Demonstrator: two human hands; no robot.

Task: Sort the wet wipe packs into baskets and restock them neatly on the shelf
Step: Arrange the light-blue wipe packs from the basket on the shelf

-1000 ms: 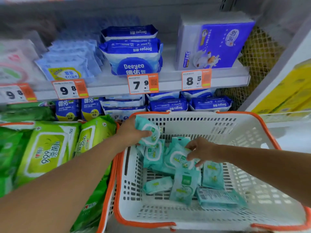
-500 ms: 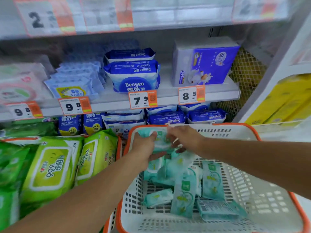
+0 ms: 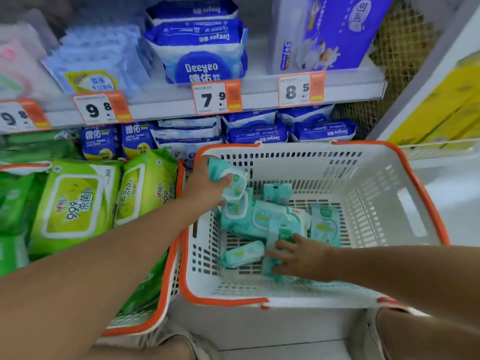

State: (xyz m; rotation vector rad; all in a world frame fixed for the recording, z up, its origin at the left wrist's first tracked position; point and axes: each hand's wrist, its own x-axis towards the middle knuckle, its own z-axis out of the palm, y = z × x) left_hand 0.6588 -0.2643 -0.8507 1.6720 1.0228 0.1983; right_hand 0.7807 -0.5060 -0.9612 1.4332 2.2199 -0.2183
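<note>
A white basket with an orange rim (image 3: 384, 203) stands in front of the shelf and holds several small teal wet wipe packs (image 3: 262, 219). My left hand (image 3: 205, 185) grips a small stack of teal packs (image 3: 228, 180) above the basket's far left corner. My right hand (image 3: 298, 258) reaches down into the basket and its fingers close on a teal pack (image 3: 281, 236) lying on the bottom. One small pack (image 3: 241, 254) lies loose just left of that hand.
A second orange-rimmed basket (image 3: 166, 289) on the left holds large green wipe packs (image 3: 75, 201). The shelf (image 3: 161, 106) above carries blue Deeyeo packs (image 3: 202, 50), a purple box (image 3: 330, 32) and price tags. More blue packs (image 3: 257, 132) sit below it. My knees show at the bottom.
My right hand left the stack held by the left hand and dropped to the basket bottom onto another pack. The left hand keeps its stack. The view tilted downward.
</note>
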